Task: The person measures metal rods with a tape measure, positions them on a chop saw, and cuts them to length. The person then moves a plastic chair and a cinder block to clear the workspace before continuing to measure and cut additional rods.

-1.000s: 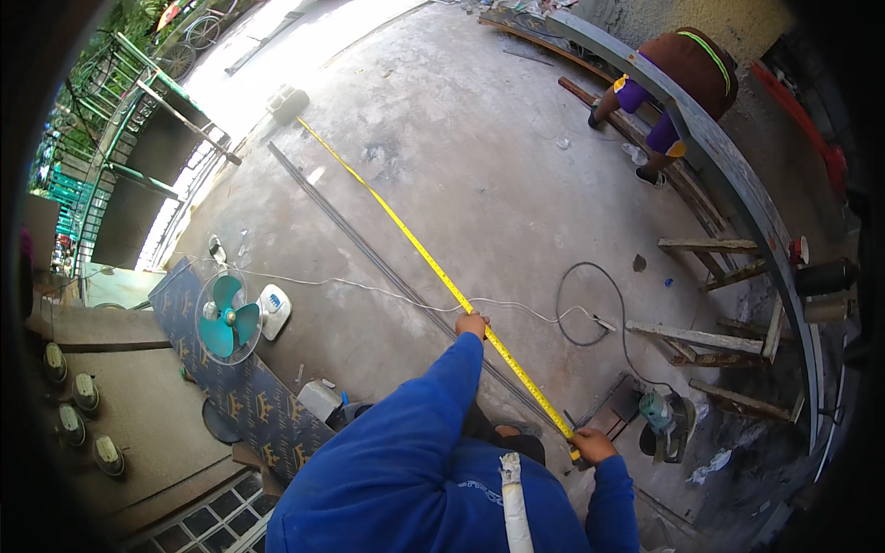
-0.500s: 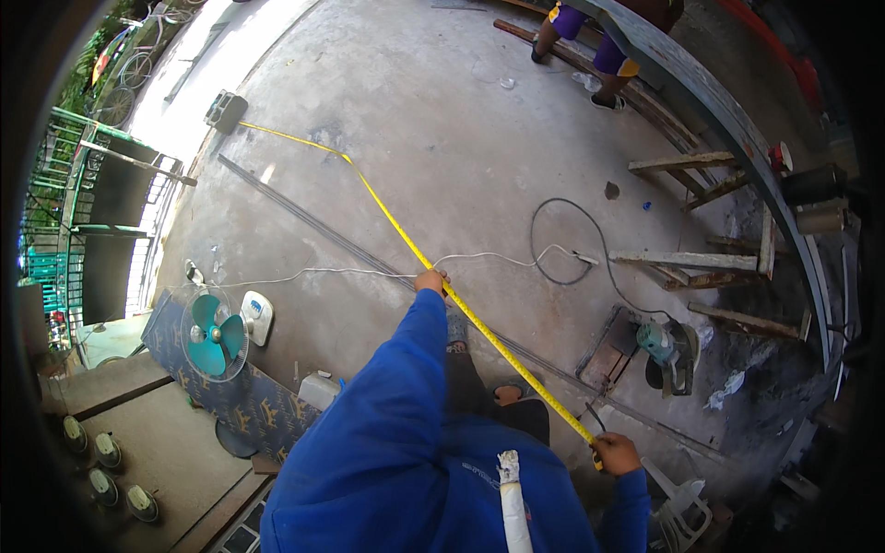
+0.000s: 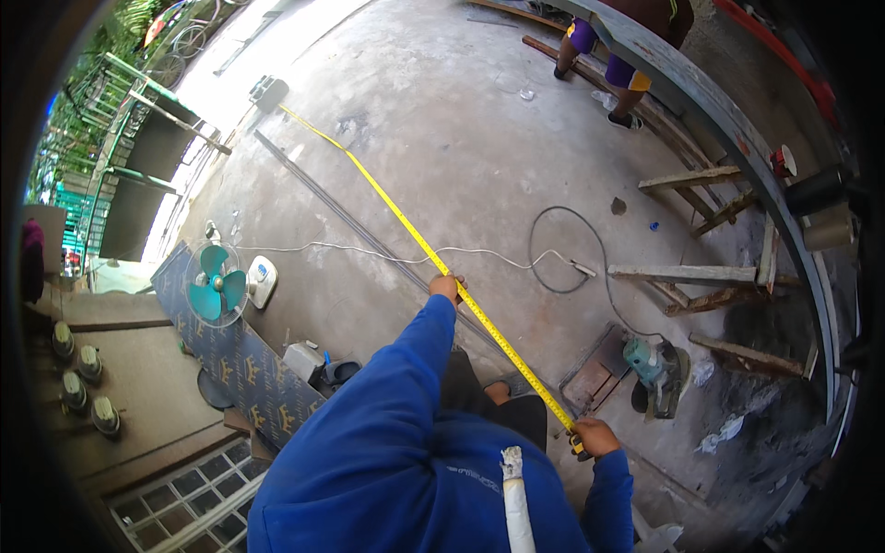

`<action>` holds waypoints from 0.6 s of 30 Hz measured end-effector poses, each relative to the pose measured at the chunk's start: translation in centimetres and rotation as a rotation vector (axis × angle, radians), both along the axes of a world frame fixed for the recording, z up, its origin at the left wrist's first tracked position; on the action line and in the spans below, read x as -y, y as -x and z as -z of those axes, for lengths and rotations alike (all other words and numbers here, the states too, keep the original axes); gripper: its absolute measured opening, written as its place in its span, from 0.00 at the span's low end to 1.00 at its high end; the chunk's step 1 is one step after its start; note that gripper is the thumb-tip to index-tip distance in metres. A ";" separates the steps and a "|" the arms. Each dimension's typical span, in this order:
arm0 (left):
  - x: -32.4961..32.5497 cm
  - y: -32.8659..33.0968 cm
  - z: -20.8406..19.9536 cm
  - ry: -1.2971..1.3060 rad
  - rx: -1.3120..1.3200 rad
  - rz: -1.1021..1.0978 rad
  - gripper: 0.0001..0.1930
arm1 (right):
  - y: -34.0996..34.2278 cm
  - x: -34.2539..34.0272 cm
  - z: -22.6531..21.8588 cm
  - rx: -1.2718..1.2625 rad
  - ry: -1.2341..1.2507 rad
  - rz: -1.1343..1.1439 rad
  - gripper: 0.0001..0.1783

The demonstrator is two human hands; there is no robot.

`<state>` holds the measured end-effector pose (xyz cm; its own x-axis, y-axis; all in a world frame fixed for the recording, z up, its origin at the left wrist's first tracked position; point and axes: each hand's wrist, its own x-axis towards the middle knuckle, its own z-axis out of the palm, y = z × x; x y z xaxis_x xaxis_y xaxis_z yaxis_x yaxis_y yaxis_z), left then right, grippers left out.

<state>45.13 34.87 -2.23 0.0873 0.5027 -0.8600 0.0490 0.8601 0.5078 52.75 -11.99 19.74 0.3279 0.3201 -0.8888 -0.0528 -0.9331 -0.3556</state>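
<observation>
Left hand (image 3: 446,287): grip pinches yellow tape measure (image 3: 406,226) against long metal bar (image 3: 350,221) on concrete floor (image 3: 479,138). Right hand (image 3: 595,437): grip clenched on tape case (image 3: 579,446).

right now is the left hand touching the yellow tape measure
Touching. The head view shows the left hand with its fingers pressed on the yellow tape measure, no gap where the blade passes under them.

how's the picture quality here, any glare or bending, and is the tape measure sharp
Head view: sunlight blows out the floor at top left; the fisheye bends the grey beam near the rim; dark corners ring the frame. The yellow tape measure reads sharp from left hand to right hand; the white stick at the bottom is soft.
</observation>
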 end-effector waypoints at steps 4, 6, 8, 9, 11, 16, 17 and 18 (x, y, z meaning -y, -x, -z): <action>3.4 -2.2 0.7 -0.107 -0.026 0.046 0.11 | -2.1 4.1 3.1 0.048 -0.248 -0.180 0.17; 5.0 -3.2 1.7 -0.124 -0.020 0.044 0.10 | -2.9 5.1 3.7 -0.196 -0.065 0.231 0.15; 6.7 -3.9 2.9 -0.139 -0.054 0.039 0.10 | -3.3 5.7 3.9 -0.259 0.009 0.271 0.14; 7.1 -4.1 3.4 -0.155 -0.053 0.035 0.10 | -3.5 5.7 3.8 -0.279 -0.012 0.291 0.14; 8.2 -4.2 4.6 -0.148 -0.095 0.054 0.10 | -3.9 5.7 3.9 -0.324 0.097 0.331 0.13; 8.2 -3.9 7.2 -0.145 -0.128 0.053 0.09 | -4.1 5.6 5.9 -0.199 0.025 0.106 0.16; 7.9 -3.8 7.7 -0.135 -0.135 0.038 0.09 | -4.0 5.7 6.5 -0.112 -0.035 -0.026 0.17; 7.6 -3.6 8.0 -0.115 -0.145 0.028 0.09 | -3.8 5.5 7.5 -0.152 0.008 0.007 0.18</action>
<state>48.71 27.31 -10.22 -0.0180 0.5977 -0.8015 0.1525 0.7939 0.5886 56.59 -17.47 12.21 0.1917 0.3110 -0.9309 -0.1119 -0.9354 -0.3355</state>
